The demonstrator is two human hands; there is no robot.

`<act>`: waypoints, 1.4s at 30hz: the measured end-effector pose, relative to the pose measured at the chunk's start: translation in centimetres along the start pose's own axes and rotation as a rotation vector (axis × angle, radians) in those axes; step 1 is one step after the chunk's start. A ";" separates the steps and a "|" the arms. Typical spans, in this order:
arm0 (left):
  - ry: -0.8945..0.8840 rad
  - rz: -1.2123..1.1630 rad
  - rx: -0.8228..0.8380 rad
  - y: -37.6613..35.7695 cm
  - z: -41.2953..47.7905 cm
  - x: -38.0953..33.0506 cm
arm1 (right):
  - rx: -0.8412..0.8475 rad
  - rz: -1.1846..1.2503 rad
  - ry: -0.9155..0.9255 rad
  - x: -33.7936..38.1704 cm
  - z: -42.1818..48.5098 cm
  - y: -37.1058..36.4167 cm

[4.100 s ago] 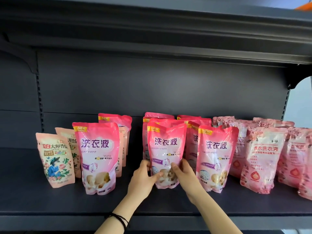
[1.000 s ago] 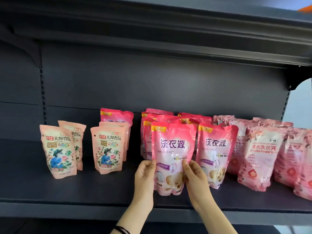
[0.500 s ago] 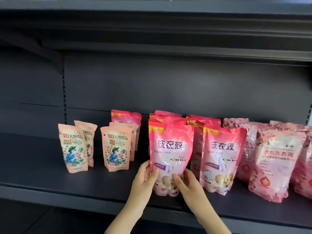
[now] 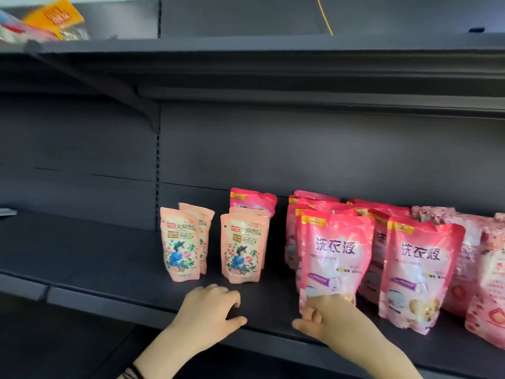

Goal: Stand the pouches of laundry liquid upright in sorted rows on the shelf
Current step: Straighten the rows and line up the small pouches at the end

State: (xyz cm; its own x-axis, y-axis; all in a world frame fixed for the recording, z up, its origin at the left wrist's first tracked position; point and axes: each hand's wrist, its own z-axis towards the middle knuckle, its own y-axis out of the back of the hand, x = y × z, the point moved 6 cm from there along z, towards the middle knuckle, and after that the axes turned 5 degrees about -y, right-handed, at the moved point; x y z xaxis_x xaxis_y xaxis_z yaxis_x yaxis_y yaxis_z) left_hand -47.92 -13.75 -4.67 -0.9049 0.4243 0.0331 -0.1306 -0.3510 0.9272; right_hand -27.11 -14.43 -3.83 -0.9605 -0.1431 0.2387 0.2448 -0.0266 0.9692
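Since half a second ago, my left hand (image 4: 210, 310) has come off the front pink pouch (image 4: 336, 250). It now lies palm down on the shelf (image 4: 109, 269) in the lower middle of the frame, just in front of the peach pouches. Its fingers are loosely bent and hold nothing.

1. Right hand (image 4: 333, 318): lower centre-right of the frame, against the bottom edge of the front pink pouch. The fingers are curled and the thumb points left. I cannot tell whether they pinch the pouch or only touch it.
2. Front pink pouch: upright on the shelf at centre-right, label facing me, at the head of a row of like pouches.
3. Second pink pouch (image 4: 420, 269): upright just to the right of the first, heading its own row.
4. Peach pouches (image 4: 179, 244): four small ones at the centre of the frame, upright, two pairs one behind the other.
5. Rear pink pouch (image 4: 252, 201): upright behind the right-hand peach pair.
6. Pale pink pouches (image 4: 486, 269): at the right edge of the frame, partly cut off.
7. Yellow packet (image 4: 54, 19): blurred, on the upper shelf at the upper left of the frame.
8. Black wristband (image 4: 131, 372): on my left wrist at the bottom edge.
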 end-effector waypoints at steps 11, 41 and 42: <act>-0.094 -0.259 0.124 5.1 -1.7 10.0 | -0.067 0.111 0.114 13.0 4.4 1.0; 0.040 -0.730 0.130 6.1 27.5 17.5 | 0.027 -0.318 -0.182 8.6 28.6 15.1; 0.046 -0.745 0.096 6.3 27.7 17.8 | -0.012 -0.323 -0.206 8.8 28.9 15.4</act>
State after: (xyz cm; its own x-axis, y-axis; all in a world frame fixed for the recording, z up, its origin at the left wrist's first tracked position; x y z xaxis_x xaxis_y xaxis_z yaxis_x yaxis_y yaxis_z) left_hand -53.59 14.70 12.08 -0.6073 0.4851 -0.6292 -0.6810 0.0900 0.7267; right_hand -35.64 12.52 14.93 -0.9945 0.0765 -0.0711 -0.0750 -0.0493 0.9960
